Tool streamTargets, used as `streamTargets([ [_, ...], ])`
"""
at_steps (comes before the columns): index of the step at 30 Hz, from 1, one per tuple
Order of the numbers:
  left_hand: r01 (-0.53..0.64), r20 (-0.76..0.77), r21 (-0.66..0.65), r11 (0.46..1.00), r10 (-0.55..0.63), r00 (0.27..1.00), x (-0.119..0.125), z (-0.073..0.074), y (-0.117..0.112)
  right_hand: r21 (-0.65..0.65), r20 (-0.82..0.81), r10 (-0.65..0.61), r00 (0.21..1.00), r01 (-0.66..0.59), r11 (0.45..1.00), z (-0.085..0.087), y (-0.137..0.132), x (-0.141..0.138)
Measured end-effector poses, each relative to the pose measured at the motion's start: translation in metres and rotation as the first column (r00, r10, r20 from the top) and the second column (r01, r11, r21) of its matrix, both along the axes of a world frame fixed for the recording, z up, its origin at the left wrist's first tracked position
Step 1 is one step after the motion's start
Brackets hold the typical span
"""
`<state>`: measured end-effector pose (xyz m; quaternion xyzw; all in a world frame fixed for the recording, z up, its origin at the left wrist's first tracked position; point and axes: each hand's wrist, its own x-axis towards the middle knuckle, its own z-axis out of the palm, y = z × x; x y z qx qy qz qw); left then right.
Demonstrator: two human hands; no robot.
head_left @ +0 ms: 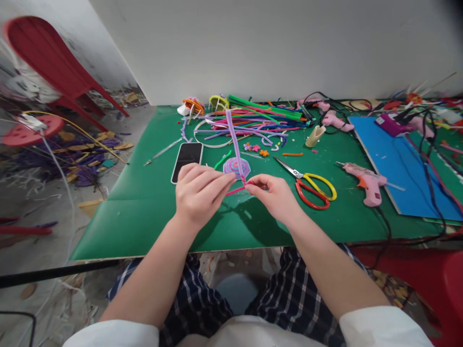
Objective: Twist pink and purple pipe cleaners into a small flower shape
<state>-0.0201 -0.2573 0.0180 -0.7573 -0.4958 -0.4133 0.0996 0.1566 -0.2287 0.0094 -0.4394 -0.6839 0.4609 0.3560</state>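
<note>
Above the front of the green table my left hand [202,195] and my right hand [270,193] face each other, fingers pinched. Between them a purple pipe cleaner [233,137] stands up, crossed near its lower end by a pink pipe cleaner [235,191]. My right fingertips close on the pink one where the two meet. My left fingers are pressed together at the pink one's other side; their exact grip is partly hidden. Just behind the hands lies a flat woven disc [229,166] in purple, pink and blue. A phone [188,156] lies beside my left hand.
Scissors [306,183] lie right of my hands, then a pink glue gun [369,182] with a trailing cord and a blue board [383,164]. Several pipe cleaners [260,118] are heaped at the back. Small flowers [256,148] lie mid-table. A red chair [47,62] stands left.
</note>
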Motion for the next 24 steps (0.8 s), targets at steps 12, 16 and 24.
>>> streamTargets([
  [12,0.03,-0.151,0.065,0.997,-0.02,0.988,-0.0018,-0.0074,0.0056,0.006,0.096,0.126,0.987,-0.127,0.992,0.0048,-0.0002,0.0024],
  [16,0.097,-0.253,0.047,0.994,-0.082,0.964,-0.0043,-0.0028,0.0057,-0.015,0.104,0.144,0.984,-0.143,0.99,0.0049,0.0006,0.0032],
  [24,0.104,-0.203,-0.011,0.995,-0.104,0.974,0.002,-0.0041,0.0055,-0.056,0.04,0.155,0.987,-0.152,0.987,0.005,-0.0015,-0.0004],
])
